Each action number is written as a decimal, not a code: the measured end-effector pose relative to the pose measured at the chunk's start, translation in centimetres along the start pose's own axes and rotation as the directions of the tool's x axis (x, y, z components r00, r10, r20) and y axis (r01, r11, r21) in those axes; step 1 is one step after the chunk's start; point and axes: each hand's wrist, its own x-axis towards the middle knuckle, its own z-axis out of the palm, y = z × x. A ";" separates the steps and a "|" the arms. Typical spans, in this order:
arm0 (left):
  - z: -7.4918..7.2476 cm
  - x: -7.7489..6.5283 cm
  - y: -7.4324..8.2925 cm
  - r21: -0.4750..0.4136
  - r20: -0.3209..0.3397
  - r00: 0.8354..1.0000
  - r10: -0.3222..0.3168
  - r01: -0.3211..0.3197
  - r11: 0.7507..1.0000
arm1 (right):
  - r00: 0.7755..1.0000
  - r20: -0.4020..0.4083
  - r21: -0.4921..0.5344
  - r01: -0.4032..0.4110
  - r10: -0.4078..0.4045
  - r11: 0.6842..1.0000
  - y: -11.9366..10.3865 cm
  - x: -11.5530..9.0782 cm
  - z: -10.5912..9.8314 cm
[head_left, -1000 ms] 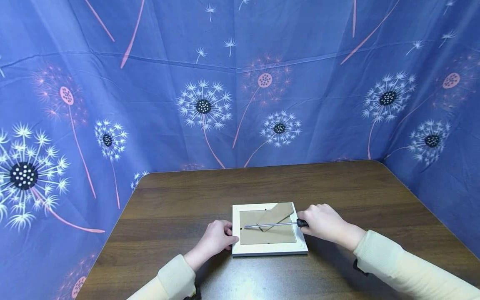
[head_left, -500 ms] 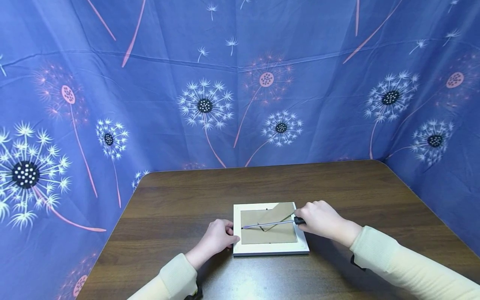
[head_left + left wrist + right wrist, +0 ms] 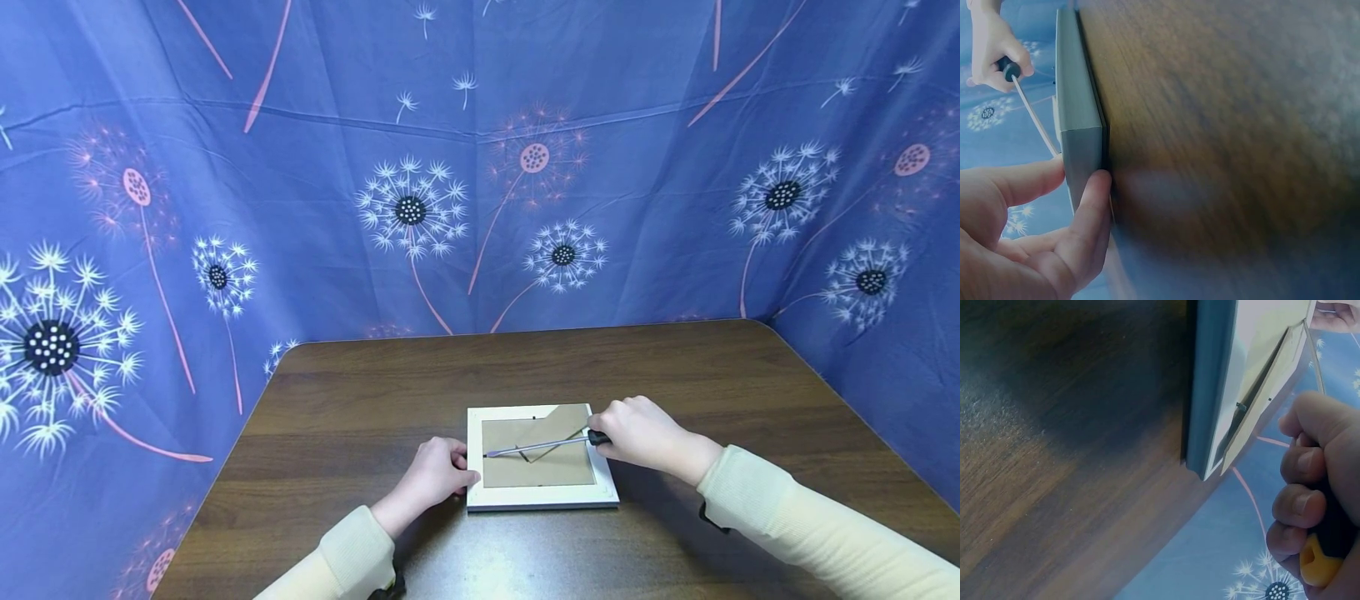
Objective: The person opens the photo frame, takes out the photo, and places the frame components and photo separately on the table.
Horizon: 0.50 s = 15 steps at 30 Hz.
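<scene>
Picture frame (image 3: 543,498) lies back side up on the wood table (image 3: 337,400). Left hand (image 3: 433,473) pinches its left edge, thumb on the upper face. Right hand (image 3: 639,431) clamped round the screwdriver (image 3: 543,447) handle — shaft slants across the brown backing (image 3: 506,475), tip at the backing's left edge, near the left thumb.
</scene>
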 end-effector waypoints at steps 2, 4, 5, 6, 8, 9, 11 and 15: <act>0.0 0.0 0.0 0.003 0.002 1.000 0.005 -0.005 1.000 | 1.000 0.011 0.005 0.004 -0.004 1.000 0.1 0.0 0.1; 0.0 0.1 0.0 0.013 0.006 1.000 0.007 -0.007 1.000 | 1.000 0.016 0.005 0.012 -0.012 1.000 0.1 0.1 0.3; -0.1 0.1 0.0 0.026 0.007 1.000 0.012 -0.012 1.000 | 1.000 0.016 0.004 0.017 -0.017 1.000 0.1 0.1 0.3; -0.1 0.2 -0.1 0.040 0.009 1.000 0.018 -0.019 0.999 | 1.000 0.016 0.004 0.021 -0.021 1.000 0.2 0.1 0.4; -0.2 0.3 -0.1 0.078 0.013 1.000 0.029 -0.029 0.997 | 0.999 0.009 0.003 0.032 -0.032 0.999 0.2 0.2 0.4; -0.2 0.3 -0.1 0.099 0.015 0.999 0.038 -0.039 0.994 | 0.999 0.005 0.000 0.037 -0.037 0.999 0.2 0.2 0.5; -0.3 0.4 0.0 0.131 0.020 0.998 0.051 -0.053 0.990 | 0.999 0.000 0.000 0.044 -0.044 0.999 0.2 0.2 0.6; -0.4 0.4 0.1 0.161 0.029 0.997 0.071 -0.075 0.984 | 0.998 -0.007 -0.014 0.057 -0.057 0.998 0.6 0.3 0.9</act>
